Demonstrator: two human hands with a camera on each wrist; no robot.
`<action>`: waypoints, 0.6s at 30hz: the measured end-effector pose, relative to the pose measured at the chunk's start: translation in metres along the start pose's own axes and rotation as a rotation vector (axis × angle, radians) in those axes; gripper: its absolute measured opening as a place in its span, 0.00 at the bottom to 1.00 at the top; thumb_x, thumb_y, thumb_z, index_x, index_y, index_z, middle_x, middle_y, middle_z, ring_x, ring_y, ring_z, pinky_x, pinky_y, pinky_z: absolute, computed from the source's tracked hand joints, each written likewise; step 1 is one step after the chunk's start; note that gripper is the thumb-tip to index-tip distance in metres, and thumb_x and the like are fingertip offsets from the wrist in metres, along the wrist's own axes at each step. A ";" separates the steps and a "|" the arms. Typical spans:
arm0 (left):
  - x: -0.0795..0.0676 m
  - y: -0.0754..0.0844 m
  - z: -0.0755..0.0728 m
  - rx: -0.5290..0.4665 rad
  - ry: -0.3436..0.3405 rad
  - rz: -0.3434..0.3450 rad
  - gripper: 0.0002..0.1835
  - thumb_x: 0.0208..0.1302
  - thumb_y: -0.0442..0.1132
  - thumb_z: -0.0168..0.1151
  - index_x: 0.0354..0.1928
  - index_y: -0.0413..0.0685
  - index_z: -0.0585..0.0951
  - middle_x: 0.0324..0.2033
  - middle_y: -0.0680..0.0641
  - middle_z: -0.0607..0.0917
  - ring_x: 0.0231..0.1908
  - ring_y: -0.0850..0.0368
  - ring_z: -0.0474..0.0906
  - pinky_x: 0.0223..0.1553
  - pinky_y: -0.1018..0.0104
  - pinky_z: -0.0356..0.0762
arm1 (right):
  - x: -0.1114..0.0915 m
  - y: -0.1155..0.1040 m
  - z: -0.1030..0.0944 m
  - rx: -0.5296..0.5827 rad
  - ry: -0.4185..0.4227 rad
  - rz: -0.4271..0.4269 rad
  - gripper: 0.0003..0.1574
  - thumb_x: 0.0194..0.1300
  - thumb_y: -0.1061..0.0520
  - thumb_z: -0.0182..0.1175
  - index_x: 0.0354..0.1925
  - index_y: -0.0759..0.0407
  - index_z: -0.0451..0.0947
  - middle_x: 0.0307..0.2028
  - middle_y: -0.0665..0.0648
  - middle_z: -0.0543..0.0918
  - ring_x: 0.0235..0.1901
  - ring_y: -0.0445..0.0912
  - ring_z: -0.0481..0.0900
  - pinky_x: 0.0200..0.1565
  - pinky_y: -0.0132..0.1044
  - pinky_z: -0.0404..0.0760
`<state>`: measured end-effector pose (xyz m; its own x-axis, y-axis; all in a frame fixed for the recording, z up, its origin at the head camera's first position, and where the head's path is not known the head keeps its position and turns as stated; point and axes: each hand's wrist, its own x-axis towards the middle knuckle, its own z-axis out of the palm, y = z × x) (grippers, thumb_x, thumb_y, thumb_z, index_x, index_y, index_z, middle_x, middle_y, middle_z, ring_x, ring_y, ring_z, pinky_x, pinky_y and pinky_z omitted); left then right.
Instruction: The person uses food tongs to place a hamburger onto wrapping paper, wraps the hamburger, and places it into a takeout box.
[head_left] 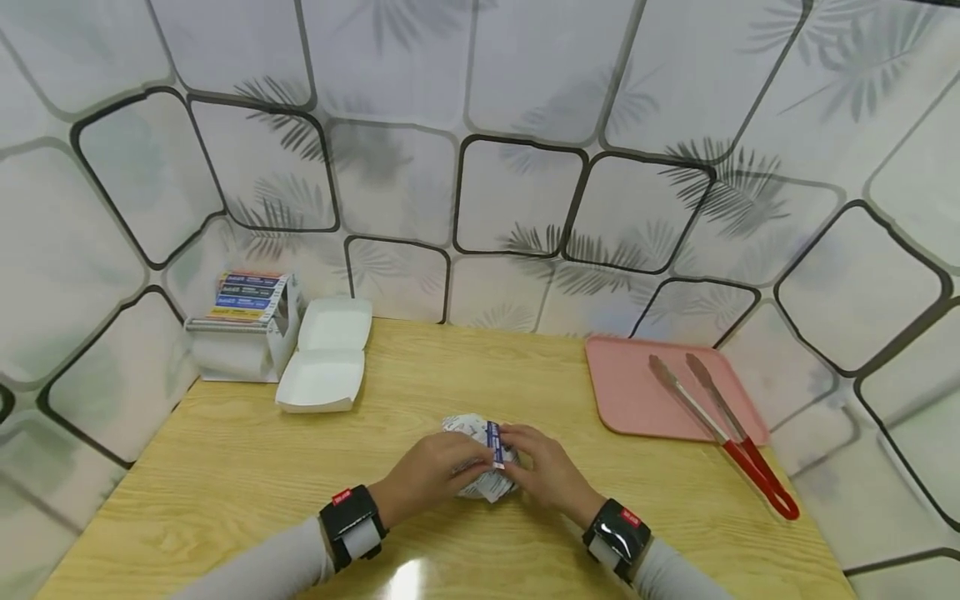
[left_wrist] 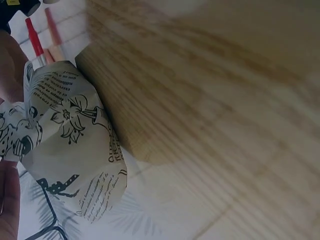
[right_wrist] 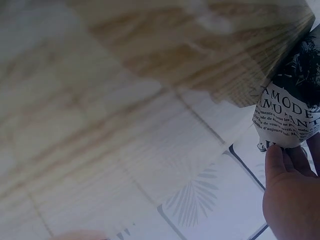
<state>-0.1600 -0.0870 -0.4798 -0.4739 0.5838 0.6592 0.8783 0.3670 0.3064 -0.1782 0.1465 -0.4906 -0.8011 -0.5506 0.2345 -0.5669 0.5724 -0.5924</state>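
A bundle wrapped in white printed paper (head_left: 468, 427) sits on the wooden table in front of me. A narrow blue-and-white label (head_left: 493, 442) lies across its top. From the left, my left hand (head_left: 431, 471) grips the bundle with curled fingers, the fingertips right at the label. My right hand (head_left: 553, 473) holds the other side, index finger and thumb close to the label's right edge. Flower drawings and script show on the paper (left_wrist: 75, 130) in the left wrist view. Dark print and large letters cover the paper (right_wrist: 287, 112) above the right fingers.
At the back left stands a dispenser (head_left: 281, 333) with a white roll and several coloured label strips. Beside it lies an opened white takeaway box (head_left: 322, 379). A pink tray (head_left: 618, 383) at the right carries tongs (head_left: 753, 471) whose red handles overhang its front edge.
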 end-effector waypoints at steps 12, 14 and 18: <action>-0.001 0.002 0.008 -0.034 -0.106 -0.101 0.06 0.63 0.36 0.73 0.39 0.52 0.85 0.41 0.56 0.87 0.48 0.62 0.82 0.50 0.74 0.79 | -0.001 0.000 0.000 0.025 0.012 0.023 0.22 0.65 0.64 0.69 0.57 0.65 0.81 0.63 0.60 0.78 0.62 0.58 0.76 0.62 0.53 0.75; -0.001 0.003 0.008 -0.035 -0.118 -0.127 0.05 0.63 0.36 0.73 0.39 0.53 0.86 0.40 0.56 0.87 0.49 0.61 0.81 0.50 0.73 0.79 | 0.000 0.000 0.000 0.025 0.014 0.030 0.24 0.65 0.64 0.69 0.59 0.65 0.80 0.63 0.61 0.78 0.62 0.58 0.76 0.61 0.53 0.76; -0.001 0.004 0.008 -0.037 -0.144 -0.154 0.05 0.64 0.37 0.72 0.39 0.53 0.86 0.40 0.56 0.86 0.48 0.60 0.81 0.49 0.71 0.81 | 0.000 -0.002 0.000 0.058 0.018 0.043 0.30 0.64 0.66 0.68 0.63 0.66 0.75 0.62 0.63 0.77 0.60 0.57 0.77 0.60 0.50 0.78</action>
<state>-0.1568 -0.0800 -0.4846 -0.6047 0.6210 0.4987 0.7951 0.4346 0.4230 -0.1775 0.1455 -0.4896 -0.8281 -0.5149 0.2216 -0.5202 0.5587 -0.6459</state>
